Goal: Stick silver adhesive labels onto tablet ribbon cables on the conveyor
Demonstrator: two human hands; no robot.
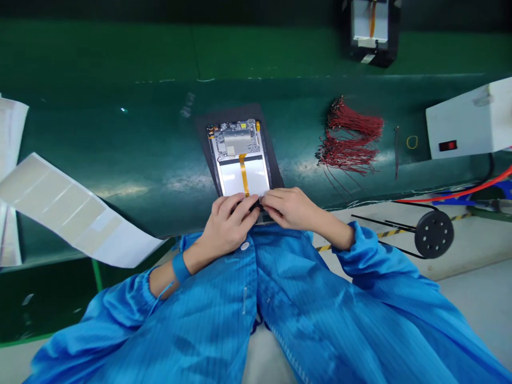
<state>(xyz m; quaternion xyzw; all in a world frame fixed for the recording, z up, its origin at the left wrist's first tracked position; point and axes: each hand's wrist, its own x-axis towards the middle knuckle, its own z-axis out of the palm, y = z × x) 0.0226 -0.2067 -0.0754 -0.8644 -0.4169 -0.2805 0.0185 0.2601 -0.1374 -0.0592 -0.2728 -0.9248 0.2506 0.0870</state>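
Note:
An opened tablet (256, 173) lies on a dark mat (275, 160) at the bench's front edge. Its circuit board (238, 140) faces up at the far end, and an orange ribbon cable (244, 176) runs down over the silvery battery area. My left hand (232, 221) rests on the tablet's near end with its fingers bent over a small black part (256, 205). Beside it, my right hand (290, 208) pinches at the same spot, thumb and fingers together. Whatever lies between the right fingertips is too small and covered to name.
Red wires (352, 138) lie bundled to the right, near a yellow rubber band (412, 142) and a white box with a switch (460, 125). Label sheets (80, 213) hang over the left edge. Another opened device (370, 26) sits at the back. A black reel (434, 234) is lower right.

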